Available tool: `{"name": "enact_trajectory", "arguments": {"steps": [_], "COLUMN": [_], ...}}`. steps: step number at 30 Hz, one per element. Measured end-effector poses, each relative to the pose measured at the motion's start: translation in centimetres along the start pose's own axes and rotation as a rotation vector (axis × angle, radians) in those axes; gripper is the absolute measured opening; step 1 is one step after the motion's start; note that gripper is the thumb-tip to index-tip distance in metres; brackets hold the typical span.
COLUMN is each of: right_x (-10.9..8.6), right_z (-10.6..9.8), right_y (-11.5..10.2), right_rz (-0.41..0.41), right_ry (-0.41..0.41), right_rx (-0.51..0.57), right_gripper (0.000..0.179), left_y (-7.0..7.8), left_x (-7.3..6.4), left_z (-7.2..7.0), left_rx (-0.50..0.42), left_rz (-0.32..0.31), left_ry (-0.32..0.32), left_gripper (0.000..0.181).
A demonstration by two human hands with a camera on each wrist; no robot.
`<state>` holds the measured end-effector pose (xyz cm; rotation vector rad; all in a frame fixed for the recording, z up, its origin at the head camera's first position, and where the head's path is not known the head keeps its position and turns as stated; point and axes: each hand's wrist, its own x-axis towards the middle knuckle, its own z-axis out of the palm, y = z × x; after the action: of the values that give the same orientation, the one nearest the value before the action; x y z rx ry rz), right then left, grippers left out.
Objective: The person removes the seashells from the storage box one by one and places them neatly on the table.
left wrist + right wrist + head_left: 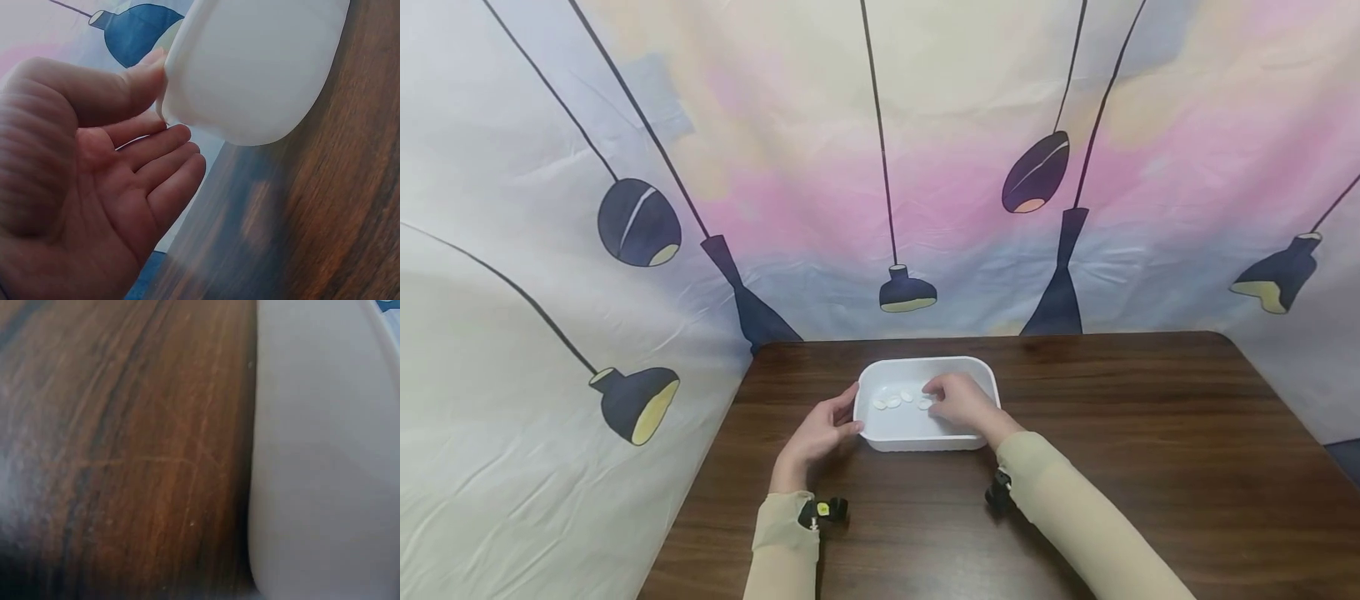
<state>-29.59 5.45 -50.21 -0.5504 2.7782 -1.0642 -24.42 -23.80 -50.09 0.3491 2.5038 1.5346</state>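
Observation:
A shallow white plastic tray (917, 445) sits on the wooden table. My left hand (820, 429) grips its left side; in the left wrist view, the thumb (140, 84) presses the rim and the other fingers curve beside the corner. Several small white oval pieces (893, 402) lie in a loose row on the tray's floor. My right hand (962, 400) reaches in over the right side, thumb and fingers bent around a white oval piece (924, 404) at the row's right end. The right wrist view shows the tray's outer wall (325, 456) but not the hand.
The dark wooden table (1120, 467) extends to both sides of the tray and toward me. Close behind its far edge hangs a pastel cloth (820, 208) printed with hanging lamps. A small black camera (827, 510) is strapped at the left wrist, another (997, 492) at the right.

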Motion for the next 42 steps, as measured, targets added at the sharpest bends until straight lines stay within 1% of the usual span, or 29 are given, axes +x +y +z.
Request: {"name": "enact_trajectory", "arguments": {"steps": [4,9,12,16,20,26,32,36,42], "right_x": [0.35,0.56,0.58,0.63,0.75,0.81,0.86,0.96,1.09], "right_z": [0.41,0.54,0.48,0.53,0.71,0.78,0.65,0.73,0.95], "right_y": [0.29,0.32,0.26,0.29,0.23,0.1,0.1,0.04,0.0], "right_rz": [-0.017,-0.027,-0.024,-0.029,-0.049,-0.044,-0.063,-0.072,-0.096], "right_ry": [0.002,-0.011,-0.016,-0.021,-0.015,-0.005,-0.004,-0.002,0.002], "right_rx": [-0.046,-0.061,-0.061,-0.089,-0.123,-0.124,-0.128,-0.145,-0.165], "right_gripper": [0.031,0.03,0.027,0.023,0.025,0.027,0.025,0.028,0.021], "left_y": [0.13,0.14,0.18,0.24,0.2,0.14,0.12,0.06,-0.1], "left_x": [-0.01,-0.02,0.02,0.03,0.06,0.05,0.02,0.08,0.23], "left_z": [0.15,0.14,0.08,0.11,0.07,-0.02,-0.05,-0.11,-0.27], "left_rx": [0.01,0.003,-0.003,-0.001,-0.001,0.016,0.019,0.002,-0.029], "left_rz": [0.005,0.0,0.005,0.013,0.001,-0.005,0.001,0.009,0.015], "left_ry": [0.006,0.022,0.016,0.01,0.013,0.02,0.015,0.003,-0.014], "left_gripper": [0.073,0.072,0.073,0.074,0.073,0.073,0.073,0.073,0.074]}}
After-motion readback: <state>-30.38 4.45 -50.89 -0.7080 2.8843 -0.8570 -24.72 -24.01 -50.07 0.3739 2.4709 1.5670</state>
